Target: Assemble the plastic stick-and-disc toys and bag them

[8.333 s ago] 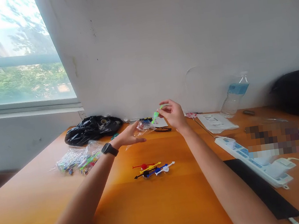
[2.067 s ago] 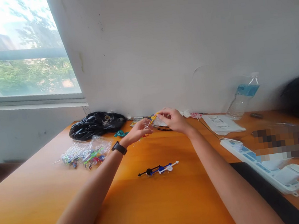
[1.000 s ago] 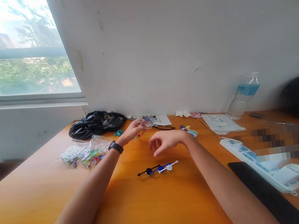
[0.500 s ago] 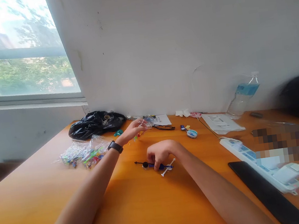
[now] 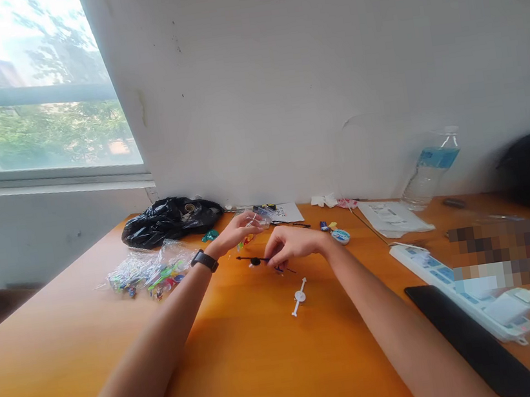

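Pinching the black arrow (image 5: 254,262), the right hand (image 5: 295,242) has its fingertips closed together, a blue arrow (image 5: 281,268) partly hidden beneath them. Just beside it, the left hand (image 5: 231,234) grips a clear bag (image 5: 262,214) with loosely curled fingers, coloured pieces (image 5: 247,240) showing below. Nearer the wearer, a white arrow (image 5: 300,297) lies on the table (image 5: 248,370). Packed bags (image 5: 150,272) sit left, by the watch (image 5: 204,260); a round case (image 5: 341,236) and a power strip (image 5: 457,290) flank the right forearm.
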A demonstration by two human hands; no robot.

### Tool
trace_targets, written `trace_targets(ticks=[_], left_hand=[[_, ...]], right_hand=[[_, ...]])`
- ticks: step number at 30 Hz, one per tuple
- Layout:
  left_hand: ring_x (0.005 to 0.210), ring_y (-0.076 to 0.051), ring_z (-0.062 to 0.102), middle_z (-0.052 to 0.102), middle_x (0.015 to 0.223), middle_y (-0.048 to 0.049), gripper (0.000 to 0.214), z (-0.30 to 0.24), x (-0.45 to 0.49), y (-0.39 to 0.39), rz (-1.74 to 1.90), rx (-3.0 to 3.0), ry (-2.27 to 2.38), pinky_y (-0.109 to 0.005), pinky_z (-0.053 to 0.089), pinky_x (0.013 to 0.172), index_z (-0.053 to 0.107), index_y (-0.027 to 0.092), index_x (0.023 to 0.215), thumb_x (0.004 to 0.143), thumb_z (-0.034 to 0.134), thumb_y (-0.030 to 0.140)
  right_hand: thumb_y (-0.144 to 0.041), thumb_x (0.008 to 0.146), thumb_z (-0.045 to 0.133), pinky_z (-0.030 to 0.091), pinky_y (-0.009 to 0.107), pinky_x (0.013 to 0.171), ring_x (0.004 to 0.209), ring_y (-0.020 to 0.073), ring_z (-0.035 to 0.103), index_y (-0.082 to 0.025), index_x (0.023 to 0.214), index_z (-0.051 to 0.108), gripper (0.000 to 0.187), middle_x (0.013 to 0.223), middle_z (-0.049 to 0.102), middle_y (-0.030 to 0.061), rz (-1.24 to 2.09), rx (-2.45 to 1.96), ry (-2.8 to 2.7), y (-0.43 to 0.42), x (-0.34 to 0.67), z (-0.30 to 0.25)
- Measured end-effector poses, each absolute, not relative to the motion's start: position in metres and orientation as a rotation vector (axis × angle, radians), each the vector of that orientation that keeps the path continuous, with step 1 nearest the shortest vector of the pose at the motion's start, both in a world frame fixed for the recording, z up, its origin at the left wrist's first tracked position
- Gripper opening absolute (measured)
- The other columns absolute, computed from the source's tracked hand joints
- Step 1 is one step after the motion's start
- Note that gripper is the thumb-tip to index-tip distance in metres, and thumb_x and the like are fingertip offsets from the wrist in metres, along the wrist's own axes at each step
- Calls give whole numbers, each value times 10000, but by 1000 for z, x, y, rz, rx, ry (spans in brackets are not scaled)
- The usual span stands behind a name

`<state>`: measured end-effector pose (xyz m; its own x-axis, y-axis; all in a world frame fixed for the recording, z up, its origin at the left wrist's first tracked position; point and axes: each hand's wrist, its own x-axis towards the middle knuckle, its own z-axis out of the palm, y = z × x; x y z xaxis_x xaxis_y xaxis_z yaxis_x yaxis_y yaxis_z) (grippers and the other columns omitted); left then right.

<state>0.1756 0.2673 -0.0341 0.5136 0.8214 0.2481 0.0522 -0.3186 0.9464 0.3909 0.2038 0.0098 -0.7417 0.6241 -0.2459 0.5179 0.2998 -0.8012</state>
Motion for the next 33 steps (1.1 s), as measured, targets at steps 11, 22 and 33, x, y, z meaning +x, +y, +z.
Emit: trace_targets(ticks=[11,22,33], left_hand=[[813,-174,632,699,1005,-60,422,-34,184,259,843,1732,708,-262,471,644,650,170,1091,738,814,333],[660,-124,549,607,833,3,417,-34,193,255,815,1772,626,-246,433,567,637,177,1117,753,791,310],[621,-119,520,573,778,27,421,-31,194,250,835,1826,623,-260,438,583,619,177,1152,774,763,294]], right_hand=[[-457,734,892,640,340,811,785,181,743,-180,938,814,353,955,809,84,853,-824,-1352,221,414,28],[-522,705,899,666,351,810,781,193,756,-139,944,803,462,946,801,105,836,-930,-1355,230,411,18],[-541,883,751,631,314,779,855,208,735,-135,983,759,418,980,775,132,809,-1157,-1607,220,402,26]])
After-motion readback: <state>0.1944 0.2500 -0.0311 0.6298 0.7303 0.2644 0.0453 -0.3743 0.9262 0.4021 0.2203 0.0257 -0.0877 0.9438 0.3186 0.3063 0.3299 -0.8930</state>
